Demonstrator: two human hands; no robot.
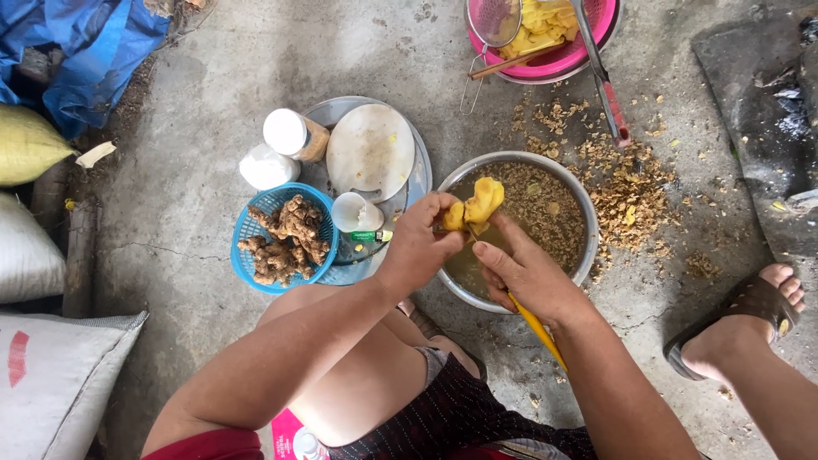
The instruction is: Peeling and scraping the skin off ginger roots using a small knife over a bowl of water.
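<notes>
While the left hand (419,247) grips a peeled yellow root (477,204) over the steel bowl (579,204) so scrapings fall inside, the right hand (524,277) closes on a yellow-handled peeler (537,328), unpeeled roots waiting in the blue basket (247,230) at left.

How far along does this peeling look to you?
Done: yellow peeled pieces fill the pink bowl, and peelings litter the floor. In hand: the left hand holds a yellow root over the metal basin; the right hand works a yellow-handled tool. Left: unpeeled brown roots in the blue basket.
</notes>
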